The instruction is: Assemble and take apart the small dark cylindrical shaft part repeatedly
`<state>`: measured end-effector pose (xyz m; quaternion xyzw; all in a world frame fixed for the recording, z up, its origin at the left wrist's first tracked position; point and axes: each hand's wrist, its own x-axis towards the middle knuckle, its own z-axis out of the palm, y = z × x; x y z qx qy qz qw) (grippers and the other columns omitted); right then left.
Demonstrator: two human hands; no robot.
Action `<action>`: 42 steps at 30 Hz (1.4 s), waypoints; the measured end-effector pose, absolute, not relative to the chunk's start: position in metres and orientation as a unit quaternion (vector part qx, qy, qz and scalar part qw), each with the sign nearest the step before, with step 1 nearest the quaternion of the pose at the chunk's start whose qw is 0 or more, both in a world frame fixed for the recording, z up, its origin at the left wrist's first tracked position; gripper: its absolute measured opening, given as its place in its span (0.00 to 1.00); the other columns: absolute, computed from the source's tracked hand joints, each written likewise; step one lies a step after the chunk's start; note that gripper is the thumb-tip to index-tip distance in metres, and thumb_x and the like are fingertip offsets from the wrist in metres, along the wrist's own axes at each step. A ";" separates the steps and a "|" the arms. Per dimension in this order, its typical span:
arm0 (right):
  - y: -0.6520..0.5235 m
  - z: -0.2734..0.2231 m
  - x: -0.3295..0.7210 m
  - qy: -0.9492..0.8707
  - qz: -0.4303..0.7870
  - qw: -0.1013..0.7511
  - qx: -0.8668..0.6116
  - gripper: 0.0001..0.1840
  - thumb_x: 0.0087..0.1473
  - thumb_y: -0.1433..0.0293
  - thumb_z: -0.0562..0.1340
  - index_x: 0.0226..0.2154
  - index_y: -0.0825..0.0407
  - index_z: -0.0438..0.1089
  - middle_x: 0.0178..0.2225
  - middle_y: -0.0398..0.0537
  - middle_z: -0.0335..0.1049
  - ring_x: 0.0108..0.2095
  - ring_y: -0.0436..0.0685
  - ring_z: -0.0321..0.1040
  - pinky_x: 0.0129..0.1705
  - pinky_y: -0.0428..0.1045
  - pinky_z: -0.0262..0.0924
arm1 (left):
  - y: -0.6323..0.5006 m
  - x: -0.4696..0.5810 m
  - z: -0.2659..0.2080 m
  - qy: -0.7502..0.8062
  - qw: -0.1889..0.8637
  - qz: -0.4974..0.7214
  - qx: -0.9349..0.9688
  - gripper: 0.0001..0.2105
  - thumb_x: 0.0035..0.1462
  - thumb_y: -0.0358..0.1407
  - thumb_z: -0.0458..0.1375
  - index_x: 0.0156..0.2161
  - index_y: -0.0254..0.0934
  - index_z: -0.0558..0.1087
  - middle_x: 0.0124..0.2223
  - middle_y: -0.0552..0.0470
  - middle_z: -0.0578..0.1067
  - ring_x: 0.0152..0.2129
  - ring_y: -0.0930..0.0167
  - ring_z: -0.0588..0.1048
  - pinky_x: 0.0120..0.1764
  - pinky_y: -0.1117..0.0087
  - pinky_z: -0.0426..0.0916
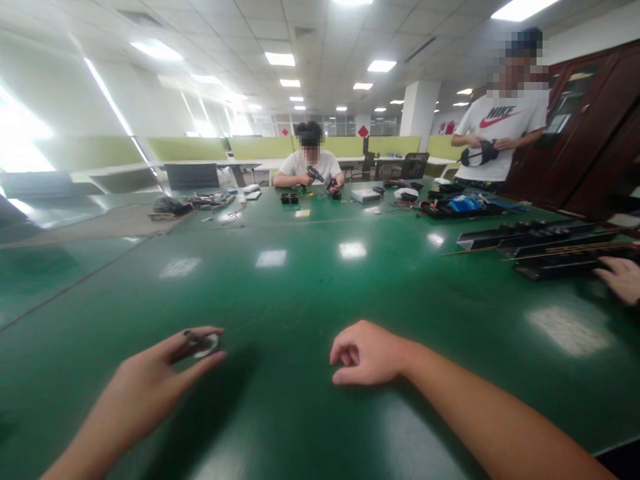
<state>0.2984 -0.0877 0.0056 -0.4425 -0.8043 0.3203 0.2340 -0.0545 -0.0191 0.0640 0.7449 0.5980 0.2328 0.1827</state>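
Note:
My left hand point(150, 377) is raised over the green table at the lower left, its thumb and fingers closed on a small round whitish-and-dark piece point(206, 344). A dark stub sticks out beside the round part; blur hides its exact kind. My right hand point(369, 355) is at the lower middle, loosely curled into a half fist with the thumb below the fingers. Nothing shows in it. Bare green tabletop point(283, 393) lies between the two hands.
Long black channel-shaped parts point(555, 243) with thin rods lie at the right, near another person's hand point(620, 277). Across the table a seated person holds a power drill point(315, 174). A standing person holds a dark item point(480, 154). A blue bundle point(467, 202) lies farther back.

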 end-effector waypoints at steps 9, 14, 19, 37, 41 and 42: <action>-0.087 0.005 0.303 -0.796 0.315 0.273 -0.439 0.11 0.49 0.63 0.68 0.28 0.55 0.74 0.23 0.41 0.70 0.23 0.47 0.64 0.26 0.42 0.56 | -0.022 0.096 0.021 0.331 0.523 0.233 0.750 0.17 0.46 0.36 0.68 0.43 0.35 0.76 0.48 0.45 0.78 0.44 0.63 0.77 0.52 0.61 0.70; -0.085 0.004 0.304 -0.796 0.312 0.280 -0.438 0.08 0.48 0.67 0.68 0.26 0.55 0.72 0.23 0.40 0.69 0.23 0.47 0.63 0.26 0.42 0.55 | -0.036 0.097 0.016 0.293 0.521 0.210 0.774 0.12 0.51 0.32 0.64 0.43 0.36 0.75 0.48 0.46 0.78 0.44 0.64 0.77 0.51 0.64 0.70; -0.086 0.005 0.302 -0.779 0.347 0.263 -0.451 0.08 0.48 0.67 0.68 0.29 0.54 0.73 0.23 0.40 0.69 0.22 0.47 0.63 0.25 0.42 0.55 | -0.036 0.096 0.016 0.323 0.499 0.230 0.770 0.16 0.50 0.34 0.65 0.45 0.37 0.71 0.45 0.47 0.79 0.43 0.64 0.78 0.49 0.63 0.72; -0.091 0.009 0.298 -0.749 0.408 0.309 -0.421 0.16 0.48 0.62 0.70 0.33 0.53 0.68 0.25 0.40 0.67 0.24 0.48 0.63 0.27 0.43 0.60 | -0.023 0.087 0.015 0.325 0.602 0.223 0.694 0.20 0.45 0.37 0.70 0.40 0.36 0.66 0.36 0.51 0.78 0.33 0.68 0.77 0.39 0.69 0.70; -0.091 0.007 0.299 -0.757 0.395 0.317 -0.412 0.16 0.49 0.62 0.69 0.35 0.52 0.66 0.26 0.40 0.68 0.24 0.47 0.64 0.27 0.42 0.59 | -0.022 0.088 0.012 0.334 0.604 0.241 0.682 0.21 0.44 0.39 0.71 0.39 0.35 0.67 0.36 0.50 0.78 0.33 0.67 0.77 0.39 0.68 0.70; -0.091 0.007 0.299 -0.758 0.393 0.319 -0.410 0.16 0.49 0.62 0.69 0.36 0.52 0.65 0.26 0.39 0.68 0.24 0.47 0.64 0.27 0.42 0.59 | -0.022 0.088 0.012 0.338 0.602 0.246 0.680 0.21 0.44 0.39 0.71 0.39 0.35 0.67 0.36 0.50 0.78 0.33 0.67 0.77 0.39 0.67 0.70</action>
